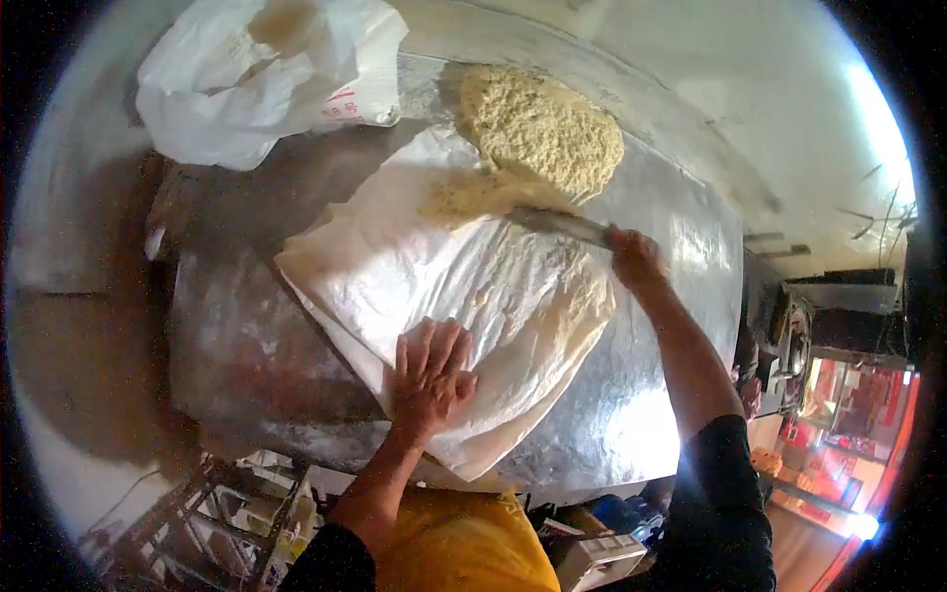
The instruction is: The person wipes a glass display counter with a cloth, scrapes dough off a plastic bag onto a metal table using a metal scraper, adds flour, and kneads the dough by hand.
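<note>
Viewing head camera: my right hand (634, 257) is closed round a metal scraper (558, 224), its blade running left toward the crumbly dough heap (544, 128) at the worktop's (631, 414) far edge. My left hand (430, 370) lies flat, fingers spread, pinning the floury white sack (464, 286). Right hand nearer the dough.

Blade tip (538, 219) under crumbly dough (543, 128); red bag print (345, 104) unreadable.
</note>
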A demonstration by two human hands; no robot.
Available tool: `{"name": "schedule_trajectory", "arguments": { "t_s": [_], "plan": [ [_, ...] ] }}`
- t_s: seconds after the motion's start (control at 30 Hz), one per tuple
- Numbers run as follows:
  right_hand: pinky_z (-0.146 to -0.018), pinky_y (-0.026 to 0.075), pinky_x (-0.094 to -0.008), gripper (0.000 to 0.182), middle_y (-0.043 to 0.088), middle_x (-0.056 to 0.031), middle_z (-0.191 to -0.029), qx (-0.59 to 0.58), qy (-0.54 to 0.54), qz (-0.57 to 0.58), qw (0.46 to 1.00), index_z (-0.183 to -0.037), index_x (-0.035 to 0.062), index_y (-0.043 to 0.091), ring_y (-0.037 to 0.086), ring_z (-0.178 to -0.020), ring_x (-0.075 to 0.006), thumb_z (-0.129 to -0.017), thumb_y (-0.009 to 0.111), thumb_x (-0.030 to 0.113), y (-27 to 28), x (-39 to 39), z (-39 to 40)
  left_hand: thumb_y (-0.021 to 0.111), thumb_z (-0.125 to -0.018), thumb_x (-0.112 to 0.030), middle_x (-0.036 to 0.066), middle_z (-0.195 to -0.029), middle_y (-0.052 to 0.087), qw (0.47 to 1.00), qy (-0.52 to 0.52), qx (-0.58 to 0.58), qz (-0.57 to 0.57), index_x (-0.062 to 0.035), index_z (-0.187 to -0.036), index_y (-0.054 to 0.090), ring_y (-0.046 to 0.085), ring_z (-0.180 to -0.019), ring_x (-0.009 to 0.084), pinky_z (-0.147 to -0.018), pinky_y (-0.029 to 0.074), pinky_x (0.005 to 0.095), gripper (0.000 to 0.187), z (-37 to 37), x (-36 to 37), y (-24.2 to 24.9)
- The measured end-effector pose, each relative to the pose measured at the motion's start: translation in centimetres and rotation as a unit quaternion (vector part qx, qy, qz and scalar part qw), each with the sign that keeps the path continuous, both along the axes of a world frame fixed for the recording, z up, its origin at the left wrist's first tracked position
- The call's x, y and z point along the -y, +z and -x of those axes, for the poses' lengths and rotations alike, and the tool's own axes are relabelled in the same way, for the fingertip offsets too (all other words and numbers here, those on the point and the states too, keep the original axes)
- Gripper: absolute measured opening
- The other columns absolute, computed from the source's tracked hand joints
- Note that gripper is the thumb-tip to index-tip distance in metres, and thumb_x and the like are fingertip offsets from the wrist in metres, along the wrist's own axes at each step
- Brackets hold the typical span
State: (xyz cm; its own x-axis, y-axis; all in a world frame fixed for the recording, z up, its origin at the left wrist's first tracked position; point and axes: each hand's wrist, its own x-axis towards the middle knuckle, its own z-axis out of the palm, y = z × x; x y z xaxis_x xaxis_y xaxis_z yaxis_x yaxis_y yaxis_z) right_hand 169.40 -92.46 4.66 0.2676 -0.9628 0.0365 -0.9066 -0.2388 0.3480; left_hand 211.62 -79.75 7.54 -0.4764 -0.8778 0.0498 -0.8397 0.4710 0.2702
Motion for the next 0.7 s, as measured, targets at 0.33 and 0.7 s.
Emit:
{"name": "schedule_trajectory", "arguments": {
  "t_s": [0.33, 0.7],
  "plan": [
    [-0.065, 0.052, -0.0527, 0.015, 0.066, -0.0208, -0.087, 0.246, -0.226, -0.173, 0.927, -0.101, 0.0075, 0.055, 0.065, -0.079, -0.0426, -0.091, 0.045, 0.013, 7.3, -7.3, -15.7, 0.062, -0.077, -0.047, 0.004, -0.152, 0.031, 1.0, -0.01, -0.001, -0.02, -0.0169, -0.142, 0.042, 0.027, -0.14, 0.0301, -0.112, 0.02, 0.0576, 0.075, -0.3, -1.2, 0.4],
    [-0.08, 0.047, -0.0533, 0.025, 0.063, -0.0144, -0.098, 0.114, -0.006, 0.015, 0.993, -0.115, 0.0125, 0.052, 0.062, -0.093, -0.0381, -0.09, 0.048, 0.013, 0.7, -1.1, -18.5, 0.062, -0.075, -0.043, 0.004, -0.149, 0.034, 0.998, 0.022, 0.007, -0.059, -0.0156, -0.141, 0.044, 0.027, -0.14, 0.0307, -0.111, 0.021, 0.0566, 0.074, 0.6, -2.3, 0.6]
  ]
}}
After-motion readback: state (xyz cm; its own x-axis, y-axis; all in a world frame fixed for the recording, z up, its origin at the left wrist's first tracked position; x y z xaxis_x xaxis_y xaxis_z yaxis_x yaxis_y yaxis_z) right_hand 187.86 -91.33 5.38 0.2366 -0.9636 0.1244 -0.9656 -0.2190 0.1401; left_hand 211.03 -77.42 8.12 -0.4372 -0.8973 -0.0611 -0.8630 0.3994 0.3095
